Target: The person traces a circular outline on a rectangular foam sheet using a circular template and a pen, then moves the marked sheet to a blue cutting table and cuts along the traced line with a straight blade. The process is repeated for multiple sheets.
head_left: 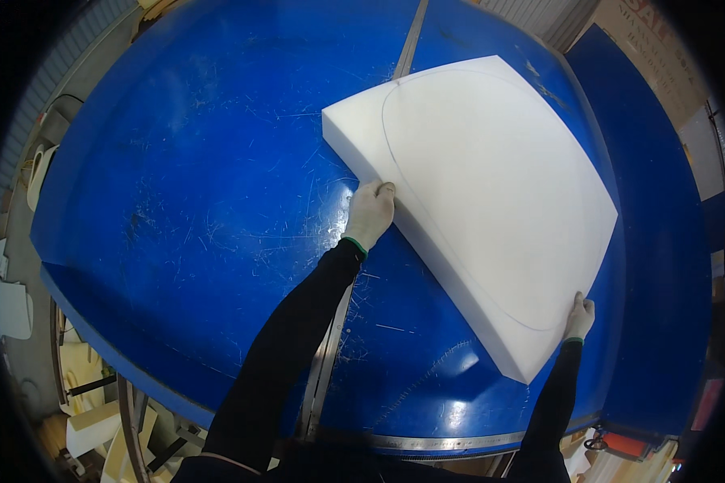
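Observation:
A thick white foam block (499, 193) lies at an angle on the blue worktable, with a thin curved line drawn along its top face. My left hand (370, 213), in a pale glove with a green cuff, grips the block's near left edge, thumb on top and fingers down its side. At the right end of the block, my right hand (578, 317), gloved alike, holds the edge with its thumb up at the rim. The fingers of both hands are partly hidden by the foam.
The scratched blue tabletop (193, 185) spreads widely to the left. A metal strip (328, 362) crosses it under the block. A blue upright panel (652, 217) borders the right side. Foam offcuts (97, 427) lie below the table at lower left. Cardboard (652, 56) stands at far right.

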The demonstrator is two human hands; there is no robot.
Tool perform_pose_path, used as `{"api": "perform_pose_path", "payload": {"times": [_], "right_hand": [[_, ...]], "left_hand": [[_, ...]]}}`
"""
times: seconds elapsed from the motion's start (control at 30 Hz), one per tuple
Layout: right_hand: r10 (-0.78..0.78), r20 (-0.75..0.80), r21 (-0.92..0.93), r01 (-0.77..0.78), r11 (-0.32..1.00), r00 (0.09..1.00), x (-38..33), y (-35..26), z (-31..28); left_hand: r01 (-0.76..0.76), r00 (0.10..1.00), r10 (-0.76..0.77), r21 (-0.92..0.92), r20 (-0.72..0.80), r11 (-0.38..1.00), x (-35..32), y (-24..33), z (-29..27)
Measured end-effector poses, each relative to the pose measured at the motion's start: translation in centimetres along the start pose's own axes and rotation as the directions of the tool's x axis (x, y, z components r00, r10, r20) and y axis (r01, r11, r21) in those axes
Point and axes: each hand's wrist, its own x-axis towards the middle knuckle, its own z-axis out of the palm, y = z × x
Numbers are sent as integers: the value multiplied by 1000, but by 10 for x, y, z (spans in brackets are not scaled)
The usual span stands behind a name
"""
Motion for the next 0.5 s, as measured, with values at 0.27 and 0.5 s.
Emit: {"api": "perform_pose_path", "payload": {"times": [0.27, 0.5], "right_hand": [[-33, 77, -24, 35, 999, 996, 42, 6, -6], [-31, 129, -38, 37, 999, 991, 85, 17, 9]], "left_hand": [[71, 997, -68, -70, 45, 995, -13, 14, 13], [59, 998, -57, -96, 30, 994, -16, 9, 27]]}}
